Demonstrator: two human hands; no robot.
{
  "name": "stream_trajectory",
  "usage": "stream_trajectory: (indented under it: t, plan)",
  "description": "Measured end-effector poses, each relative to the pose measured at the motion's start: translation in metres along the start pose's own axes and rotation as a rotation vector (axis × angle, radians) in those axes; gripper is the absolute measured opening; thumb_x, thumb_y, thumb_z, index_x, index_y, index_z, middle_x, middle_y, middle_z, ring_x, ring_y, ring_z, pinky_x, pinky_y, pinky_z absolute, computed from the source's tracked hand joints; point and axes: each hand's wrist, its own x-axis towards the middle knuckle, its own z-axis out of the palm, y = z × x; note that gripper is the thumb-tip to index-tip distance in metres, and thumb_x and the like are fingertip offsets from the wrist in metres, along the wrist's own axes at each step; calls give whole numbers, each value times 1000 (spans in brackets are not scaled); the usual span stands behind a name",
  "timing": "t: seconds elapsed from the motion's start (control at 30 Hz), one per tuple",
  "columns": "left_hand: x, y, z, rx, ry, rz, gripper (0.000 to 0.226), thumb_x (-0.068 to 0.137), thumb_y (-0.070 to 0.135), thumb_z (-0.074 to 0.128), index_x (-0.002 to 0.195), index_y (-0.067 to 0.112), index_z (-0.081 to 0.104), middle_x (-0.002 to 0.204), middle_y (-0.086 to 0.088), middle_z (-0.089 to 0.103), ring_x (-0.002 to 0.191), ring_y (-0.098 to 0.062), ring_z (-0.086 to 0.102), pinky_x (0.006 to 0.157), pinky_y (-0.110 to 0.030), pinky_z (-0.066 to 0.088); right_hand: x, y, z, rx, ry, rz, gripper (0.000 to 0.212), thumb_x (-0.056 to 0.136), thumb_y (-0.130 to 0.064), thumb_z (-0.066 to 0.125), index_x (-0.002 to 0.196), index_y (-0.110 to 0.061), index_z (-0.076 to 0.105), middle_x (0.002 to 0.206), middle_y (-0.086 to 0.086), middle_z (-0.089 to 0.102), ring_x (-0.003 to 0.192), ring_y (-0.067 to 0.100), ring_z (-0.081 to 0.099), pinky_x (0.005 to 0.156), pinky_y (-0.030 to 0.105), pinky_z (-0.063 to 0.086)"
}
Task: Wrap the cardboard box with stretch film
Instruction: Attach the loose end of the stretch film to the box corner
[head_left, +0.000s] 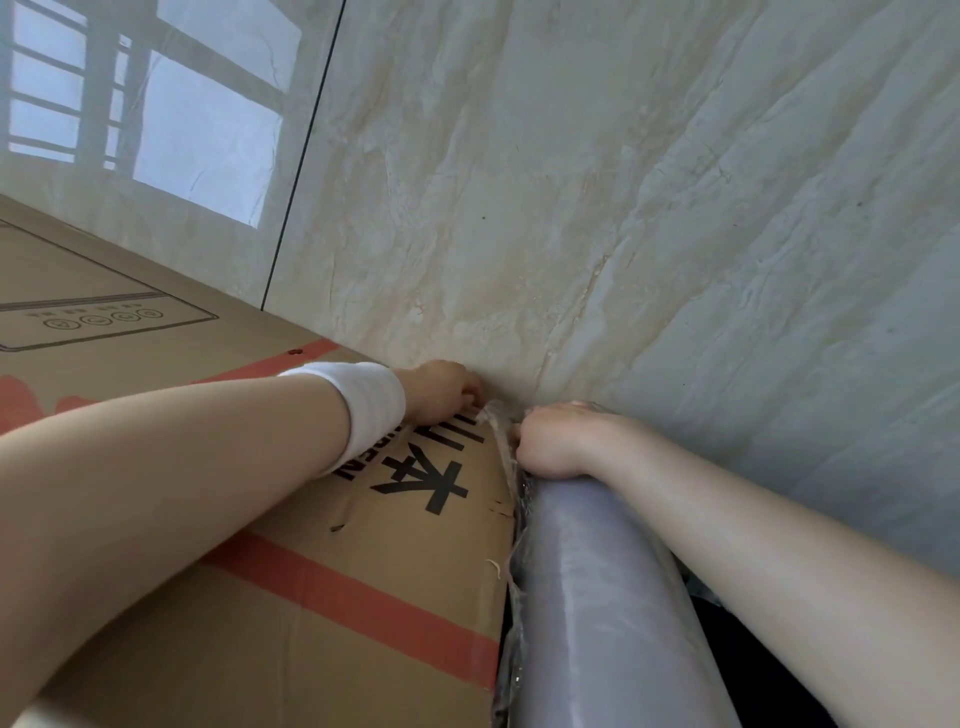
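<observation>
Cardboard box (311, 597) corner pinned by left hand (441, 395), apparently anchoring film; right hand (556, 441) closed over roll (608, 613).

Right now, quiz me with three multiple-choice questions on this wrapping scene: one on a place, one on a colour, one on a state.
1. Where is the stretch film roll?
A on top of the box
B along the cardboard box's right edge
C across the floor

2. What colour is the wristband?
A white
B black
C red

3. What is the right hand doing?
A hanging free
B flat on the floor
C gripping the roll's far end

B: roll lies against that edge.
A: white band by the left hand.
C: it closes over the roll's end.
</observation>
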Motion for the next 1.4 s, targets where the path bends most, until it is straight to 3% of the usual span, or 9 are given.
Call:
stream_trajectory:
  t: [0.2, 0.33, 0.5, 0.7, 0.9, 1.07, 1.2, 1.3, 1.4]
  plan:
    - [7, 9, 9, 207, 34, -5, 36, 101, 18, 34, 133, 11, 49, 137, -7, 45, 128, -25, 36, 107, -33, 32, 0, 0, -1, 7, -2, -26, 45, 98, -22, 27, 138, -13, 44, 150, 10, 35, 137, 26, 34, 112, 36, 21]
    - [3, 5, 10, 137, 7, -46, 37, 101, 18, 30, 134, 13, 46, 138, -7, 42, 126, -26, 38, 107, -37, 33, 0, 2, 1, 18, 6, -30, 43, 98, -24, 28, 134, -13, 48, 145, 10, 41, 133, 27, 38, 109, 36, 24]
    - [2, 11, 6, 182, -48, -65, 36, 101, 17, 30, 134, 15, 43, 132, -8, 51, 117, -26, 50, 93, -33, 39, 0, 2, 0, 53, 15, -20, 40, 97, -20, 30, 129, -13, 53, 138, 10, 49, 127, 27, 44, 104, 34, 27]
    - [0, 20, 10, 196, -24, -86, 42, 96, 7, 38, 137, 9, 43, 138, -13, 48, 125, -29, 47, 101, -34, 38, -5, 3, -1, 121, 44, -14, 37, 97, -22, 32, 125, -11, 54, 134, 12, 52, 124, 28, 47, 101, 33, 30]
    - [-8, 19, 10, 138, -44, -135, 34, 97, 9, 34, 125, 6, 53, 127, -14, 55, 114, -29, 53, 88, -31, 40, -5, 2, -5, 225, 54, -26, 39, 98, -20, 31, 125, -4, 53, 135, 17, 51, 120, 30, 50, 93, 32, 36]
    - [-21, 18, 3, 63, -39, -115, 32, 97, 10, 34, 117, 8, 58, 124, -10, 56, 112, -25, 52, 83, -27, 35, -4, -4, -5, 204, 60, -8, 41, 100, -25, 27, 130, -6, 49, 138, 14, 47, 127, 30, 44, 107, 41, 28]
    - [-28, 19, -12, 32, 11, -108, 34, 97, 12, 34, 121, 11, 58, 128, -8, 54, 115, -24, 50, 84, -25, 33, 2, -7, -8, 265, 134, -29, 39, 100, -27, 32, 126, -5, 52, 136, 18, 48, 122, 32, 48, 93, 31, 37]
    - [-28, 18, -20, 31, 37, -95, 32, 96, 13, 36, 117, 13, 60, 125, -6, 56, 110, -22, 51, 83, -26, 35, 8, -5, -11, 361, 171, -25, 43, 101, -31, 30, 130, -4, 48, 140, 22, 41, 126, 35, 42, 98, 31, 36]
    - [-28, 18, -24, 34, 37, -97, 33, 96, 14, 35, 117, 13, 60, 124, -5, 57, 110, -21, 51, 82, -26, 35, 12, -2, -10, 444, 205, -40, 42, 101, -32, 29, 125, -6, 52, 135, 19, 49, 124, 32, 46, 95, 31, 37]
